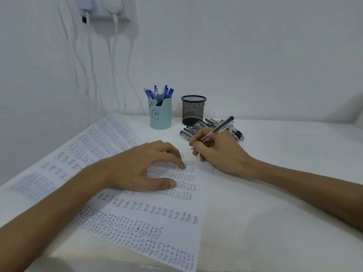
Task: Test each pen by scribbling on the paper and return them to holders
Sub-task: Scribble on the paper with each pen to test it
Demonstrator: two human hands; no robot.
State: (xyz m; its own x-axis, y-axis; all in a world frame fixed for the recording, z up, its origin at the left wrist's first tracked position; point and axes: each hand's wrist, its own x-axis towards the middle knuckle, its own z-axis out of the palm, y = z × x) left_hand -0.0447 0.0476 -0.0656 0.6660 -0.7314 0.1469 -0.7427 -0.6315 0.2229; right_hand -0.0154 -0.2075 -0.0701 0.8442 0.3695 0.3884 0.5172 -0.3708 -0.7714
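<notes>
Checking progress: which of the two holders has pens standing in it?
The light blue bear holder, left of the black mesh holder, which shows none; blue pens stick out its top.

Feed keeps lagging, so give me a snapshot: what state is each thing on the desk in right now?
left hand, open, fingertips pressing the paper.
right hand, gripping the black pen, tip down.
paper, flat, covered in written rows.
blue holder, upright, holding blue pens.
mesh holder, upright, no pens above its rim.
loose pens, piled on the table beside the mesh holder.
</notes>
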